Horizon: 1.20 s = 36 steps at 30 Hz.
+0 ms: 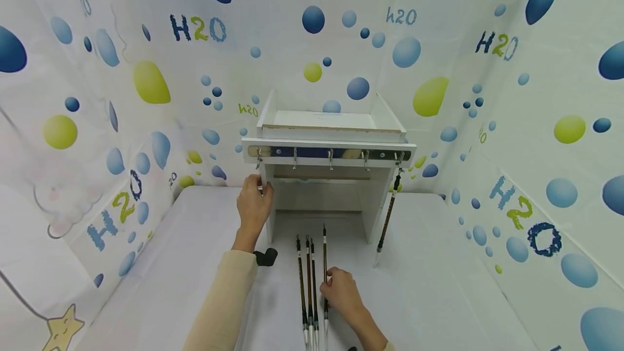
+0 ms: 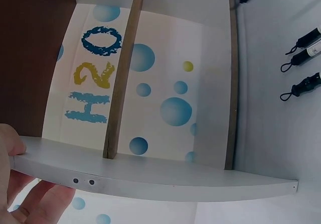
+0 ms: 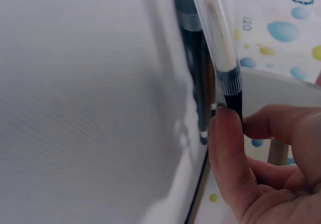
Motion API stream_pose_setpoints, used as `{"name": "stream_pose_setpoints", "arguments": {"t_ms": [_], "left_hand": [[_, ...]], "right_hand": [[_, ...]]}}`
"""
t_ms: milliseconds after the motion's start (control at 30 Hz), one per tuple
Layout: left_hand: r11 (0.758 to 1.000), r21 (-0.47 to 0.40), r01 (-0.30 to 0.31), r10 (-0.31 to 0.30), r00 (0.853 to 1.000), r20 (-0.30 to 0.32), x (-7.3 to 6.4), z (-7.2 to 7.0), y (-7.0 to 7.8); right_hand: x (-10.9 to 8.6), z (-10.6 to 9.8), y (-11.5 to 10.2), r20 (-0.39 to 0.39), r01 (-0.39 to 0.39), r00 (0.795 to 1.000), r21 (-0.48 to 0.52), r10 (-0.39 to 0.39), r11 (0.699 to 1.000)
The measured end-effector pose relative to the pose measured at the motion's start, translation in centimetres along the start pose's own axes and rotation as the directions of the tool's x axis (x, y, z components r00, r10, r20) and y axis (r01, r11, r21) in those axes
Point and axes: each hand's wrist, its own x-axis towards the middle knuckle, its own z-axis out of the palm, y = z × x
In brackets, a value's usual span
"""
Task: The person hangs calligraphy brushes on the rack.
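Observation:
My left hand (image 1: pixel 254 202) grips the front edge of the left side panel (image 2: pixel 150 176) of a small white shelf (image 1: pixel 322 134); the thumb lies inside and the fingers outside. My right hand (image 1: pixel 343 290) pinches a calligraphy brush (image 1: pixel 325 264) between thumb and fingers. A clear cap (image 3: pixel 218 38) covers the bristles of this brush, and its loop end points toward the shelf. Left of it, several more capped brushes (image 1: pixel 308 286) lie side by side on the white table. Another brush (image 1: pixel 388 213) hangs from the rightmost hook (image 1: pixel 401 157) on the shelf's front rail.
Several metal hooks (image 1: pixel 331 158) line the shelf's front rail (image 1: pixel 307 153). A black strap end (image 1: pixel 266 257) sticks out beside the left wrist. White cloth walls (image 1: pixel 287 31) with blue and green bubbles surround the white table (image 1: pixel 429 286).

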Motion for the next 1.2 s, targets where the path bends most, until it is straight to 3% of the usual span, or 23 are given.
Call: {"name": "stream_pose_setpoints", "arguments": {"t_ms": [433,800,1000,1200], "left_hand": [[1.0,0.006,0.005,-0.005,1.0,0.0,0.0,0.0,0.1],[1.0,0.009,0.02,-0.02,1.0,0.01,0.0,0.0,-0.1],[1.0,0.013,0.025,-0.025,1.0,0.014,0.0,0.1,-0.2],[1.0,0.009,0.025,-0.025,1.0,0.014,0.0,0.2,-0.2]], "right_hand": [[0.1,-2.6,-1.9,-0.176,0.037,0.983,-0.063,-0.048,0.997],[0.0,-5.4,-3.6,-0.289,0.073,0.952,-0.091,-0.097,0.993],[-0.2,-6.8,-4.5,-0.327,0.105,0.936,-0.093,-0.13,0.99],[-0.4,-7.7,-5.0,-0.327,0.099,0.938,-0.066,-0.116,0.993]]}}
